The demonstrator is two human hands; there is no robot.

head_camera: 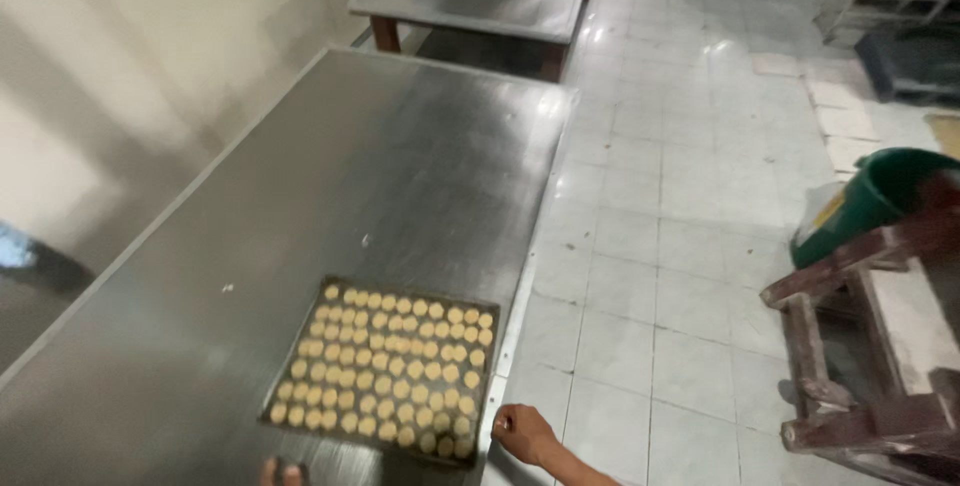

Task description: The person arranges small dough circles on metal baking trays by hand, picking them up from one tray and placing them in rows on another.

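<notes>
Brushed, dully gleaming steel table [380,166]; dark matt metal tray [300,424]; glossy floor tiles [650,246]; rough, worn wooden stand [850,346]; shiny green plastic bucket [880,196].

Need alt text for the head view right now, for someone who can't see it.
A dark baking tray filled with rows of small pale dough rounds lies near the front edge of a long steel table. The right hand rests at the table's edge beside it; left fingertips just show below it.

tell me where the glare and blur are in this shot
Head view: glare streaks the steel table and the wet-looking floor tiles; motion blur smears the green bucket and wooden stand; the tray of dough rounds and right hand stay fairly sharp.
</notes>
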